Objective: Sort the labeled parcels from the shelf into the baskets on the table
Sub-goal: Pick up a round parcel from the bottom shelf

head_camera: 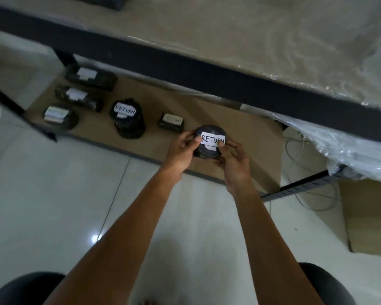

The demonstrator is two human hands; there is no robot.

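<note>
The lower shelf point(251, 139) carries five other parcels point(128, 122), all to the left of the held one. Above the shelf's front edge, the round black parcel point(207, 151) sits between both hands, equally near each, its flat face seemingly tilted up towards the camera. The left hand point(180, 150) and right hand point(233, 159) flank it, each grip clamped on its rim, with thumbs on the RETURN label point(213, 139).

We record a bare left hand point(182, 150) and right hand point(233, 160), both forearms bare, and dark trouser fabric covering the left knee point(20, 289) and right knee point(326, 282).
</note>
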